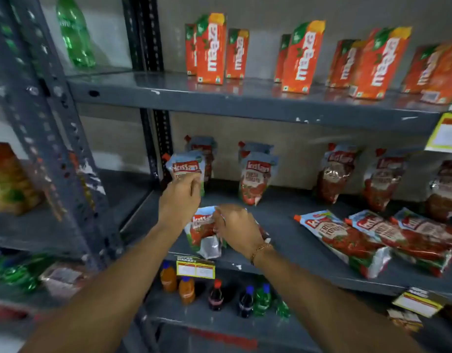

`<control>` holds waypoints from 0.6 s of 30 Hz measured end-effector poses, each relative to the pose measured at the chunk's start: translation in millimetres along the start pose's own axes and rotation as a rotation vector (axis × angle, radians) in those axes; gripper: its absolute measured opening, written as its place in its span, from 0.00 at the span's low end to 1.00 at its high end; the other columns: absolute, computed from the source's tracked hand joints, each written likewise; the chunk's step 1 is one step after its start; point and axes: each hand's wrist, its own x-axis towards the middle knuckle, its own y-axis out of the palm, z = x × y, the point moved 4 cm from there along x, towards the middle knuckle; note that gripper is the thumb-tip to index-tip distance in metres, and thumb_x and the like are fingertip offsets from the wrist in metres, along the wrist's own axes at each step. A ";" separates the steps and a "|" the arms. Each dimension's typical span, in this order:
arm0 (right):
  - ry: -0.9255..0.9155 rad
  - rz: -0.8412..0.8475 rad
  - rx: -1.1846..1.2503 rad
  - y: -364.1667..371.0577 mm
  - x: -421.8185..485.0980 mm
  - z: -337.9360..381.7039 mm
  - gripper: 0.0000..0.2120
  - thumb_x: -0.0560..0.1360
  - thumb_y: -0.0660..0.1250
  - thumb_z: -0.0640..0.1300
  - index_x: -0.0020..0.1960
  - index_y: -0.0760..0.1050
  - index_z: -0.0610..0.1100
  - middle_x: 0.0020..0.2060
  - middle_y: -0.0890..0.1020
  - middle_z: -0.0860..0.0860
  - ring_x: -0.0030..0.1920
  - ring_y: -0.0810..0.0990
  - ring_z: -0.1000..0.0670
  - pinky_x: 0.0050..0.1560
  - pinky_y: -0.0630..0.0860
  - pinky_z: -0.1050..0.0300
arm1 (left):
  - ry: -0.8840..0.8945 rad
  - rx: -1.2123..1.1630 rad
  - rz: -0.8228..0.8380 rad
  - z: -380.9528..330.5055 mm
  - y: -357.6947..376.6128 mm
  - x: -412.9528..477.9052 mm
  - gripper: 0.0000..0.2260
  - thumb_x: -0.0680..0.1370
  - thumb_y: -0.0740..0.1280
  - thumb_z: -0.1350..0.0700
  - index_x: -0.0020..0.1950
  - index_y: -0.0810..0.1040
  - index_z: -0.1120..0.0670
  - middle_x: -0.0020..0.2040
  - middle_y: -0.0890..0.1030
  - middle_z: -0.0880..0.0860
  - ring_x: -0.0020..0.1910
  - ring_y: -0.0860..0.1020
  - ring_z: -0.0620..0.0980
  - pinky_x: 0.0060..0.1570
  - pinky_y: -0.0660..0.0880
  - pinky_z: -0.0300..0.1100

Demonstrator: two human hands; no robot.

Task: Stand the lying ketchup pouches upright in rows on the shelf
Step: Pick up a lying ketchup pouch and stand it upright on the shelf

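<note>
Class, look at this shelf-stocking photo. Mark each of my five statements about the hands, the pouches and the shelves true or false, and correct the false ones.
1. The left hand grips an upright ketchup pouch at the left end of the middle shelf. True.
2. The right hand is empty. False: it holds a second pouch near the shelf's front edge.
3. Three lying pouches rest on the right part of the middle shelf. True.
4. The shelf above holds green bottles only. False: orange juice cartons stand there in rows.
5. Small drink bottles stand on the shelf below the pouches. True.
</note>
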 end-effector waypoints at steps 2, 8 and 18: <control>0.200 0.205 -0.079 22.6 14.6 -5.2 0.14 0.76 0.55 0.41 0.55 0.76 0.38 0.55 0.81 0.38 0.55 0.79 0.37 0.53 0.76 0.48 | -0.341 -0.051 0.148 35.4 18.3 7.9 0.13 0.77 0.59 0.58 0.52 0.81 0.59 0.53 0.83 0.62 0.53 0.80 0.62 0.52 0.77 0.51; 0.481 0.503 -0.079 66.6 52.3 -19.0 0.19 0.75 0.60 0.45 0.65 0.70 0.38 0.65 0.74 0.39 0.63 0.74 0.40 0.61 0.72 0.51 | -1.045 -0.365 0.589 106.3 58.7 -10.1 0.02 0.75 0.65 0.66 0.44 0.77 0.61 0.47 0.79 0.59 0.46 0.77 0.53 0.44 0.76 0.43; 0.624 0.366 0.047 100.4 75.5 -14.3 0.18 0.74 0.63 0.44 0.62 0.72 0.38 0.63 0.75 0.39 0.62 0.75 0.39 0.59 0.74 0.49 | -1.138 -0.587 0.654 145.1 82.7 -4.7 0.07 0.78 0.61 0.70 0.44 0.75 0.62 0.38 0.77 0.56 0.36 0.76 0.49 0.36 0.80 0.42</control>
